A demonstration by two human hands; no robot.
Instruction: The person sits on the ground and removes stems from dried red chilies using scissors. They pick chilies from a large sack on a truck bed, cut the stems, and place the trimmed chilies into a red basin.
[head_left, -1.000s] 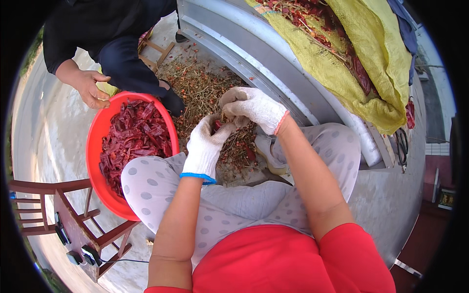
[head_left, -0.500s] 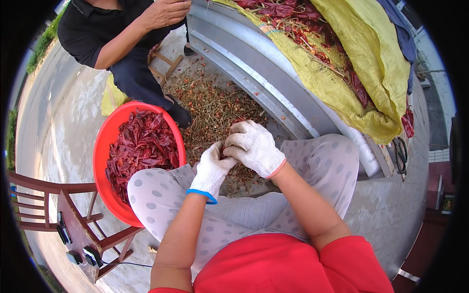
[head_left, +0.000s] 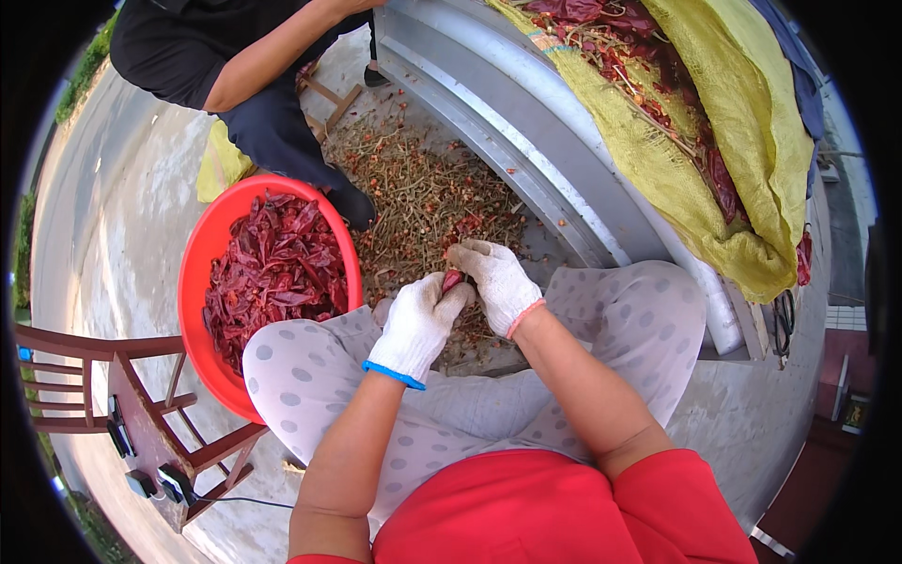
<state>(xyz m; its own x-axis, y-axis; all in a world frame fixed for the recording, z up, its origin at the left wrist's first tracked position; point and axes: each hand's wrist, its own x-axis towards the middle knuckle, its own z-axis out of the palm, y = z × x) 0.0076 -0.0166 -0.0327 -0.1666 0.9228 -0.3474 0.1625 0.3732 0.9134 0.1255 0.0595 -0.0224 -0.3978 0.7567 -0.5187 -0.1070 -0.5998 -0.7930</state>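
Note:
A dried red chili pepper [head_left: 452, 279] shows between my two gloved hands, above my lap. My left hand [head_left: 413, 320], in a white knit glove with a blue cuff, is closed on it between thumb and fingers. My right hand [head_left: 500, 282], in a white glove with a pink cuff, curls its fingers round the pepper's far end; the fingertips are partly hidden. To my left, a red plastic tub [head_left: 194, 362] holds a heap of dried red chilies [head_left: 272, 273]. Stems and seeds [head_left: 423, 207] lie scattered on the ground beyond my hands.
A person in dark clothes [head_left: 178, 56] sits at the far left, a foot beside the tub. At right, an open yellow woven sack [head_left: 752, 122] of chilies lies on a grey metal ledge [head_left: 498, 122]. A wooden chair [head_left: 155, 423] carrying small black devices stands at lower left.
My hands have drawn slightly apart, and the red pepper now shows between them. The other person's hand has moved up out of view. The whole view has shifted slightly.

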